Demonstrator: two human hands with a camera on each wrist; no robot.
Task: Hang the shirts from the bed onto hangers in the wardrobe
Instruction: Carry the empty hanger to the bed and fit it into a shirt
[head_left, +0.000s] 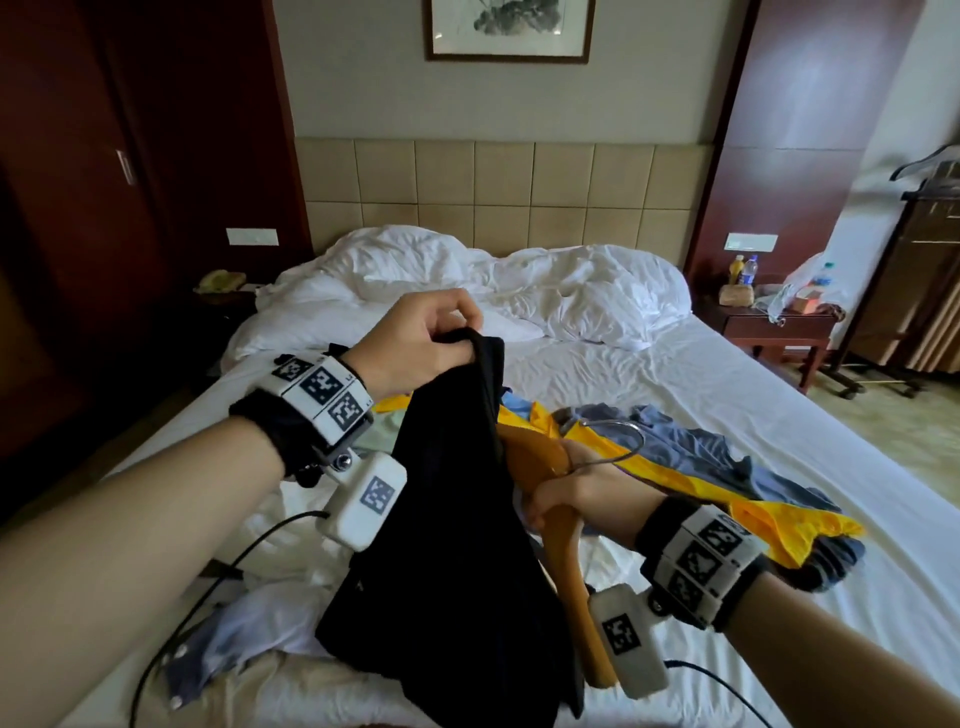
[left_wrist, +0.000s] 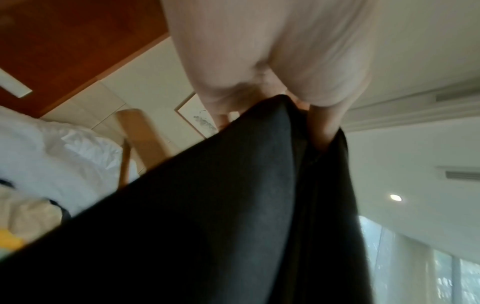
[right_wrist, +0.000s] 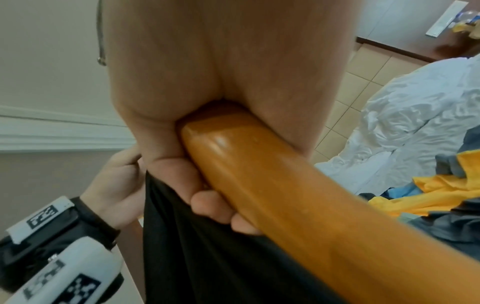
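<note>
- The left hand (head_left: 421, 343) pinches the top of the black shirt (head_left: 447, 519) and holds it up over the bed (head_left: 675, 395), so it hangs open.
- The right hand (head_left: 566, 488) wraps its fingers (right_wrist: 207, 197) round the wooden hanger (head_left: 561, 525), probably to slide it inside the shirt.

Legible text: none in any view.

Markings present, unreadable as words or numbers:
- Wristbands (head_left: 323, 396), left and right: square black-and-white coded patterns, no letters.
- White camera units (head_left: 366, 499) below each wrist: one such coded square apiece.
- Bottles (head_left: 747, 271) on the nightstand (head_left: 779, 323), right of the bed: labels too small to read.
- Framed picture (head_left: 509, 28) on the wall above the headboard: ink painting; any inscription too small to make out.
</note>
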